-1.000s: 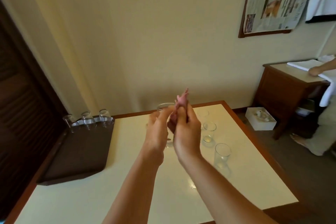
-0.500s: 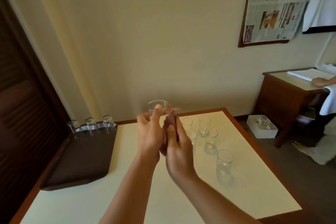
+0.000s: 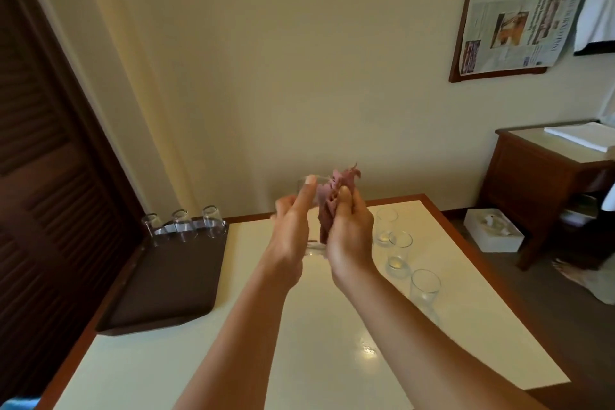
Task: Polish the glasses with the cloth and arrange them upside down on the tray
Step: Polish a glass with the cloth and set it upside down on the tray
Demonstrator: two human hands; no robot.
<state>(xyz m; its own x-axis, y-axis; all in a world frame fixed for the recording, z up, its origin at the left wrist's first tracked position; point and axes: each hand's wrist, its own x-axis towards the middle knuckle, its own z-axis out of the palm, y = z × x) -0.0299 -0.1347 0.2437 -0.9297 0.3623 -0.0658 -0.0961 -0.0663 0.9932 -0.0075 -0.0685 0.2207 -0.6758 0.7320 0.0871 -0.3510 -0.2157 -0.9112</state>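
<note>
My left hand [image 3: 289,236] grips a clear glass [image 3: 307,186] held up over the table, its rim showing above my fingers. My right hand [image 3: 349,233] holds a crumpled pink cloth [image 3: 327,200] pressed against the glass. A dark brown tray [image 3: 166,280] lies at the table's left side. Three glasses [image 3: 182,225] stand upside down in a row along its far edge. Three more upright glasses [image 3: 399,250] stand on the cream table [image 3: 332,359] to the right of my hands.
A dark louvred door is close on the left. A wooden side table [image 3: 539,176] with white linen stands at the right, a white box [image 3: 492,230] on the floor beside it. A person's foot [image 3: 572,271] shows at the right edge.
The cloth now sticks up higher beside the glass rim, and my right hand has turned against the glass. The view has tilted slightly; the other person's hand has left the side table.
</note>
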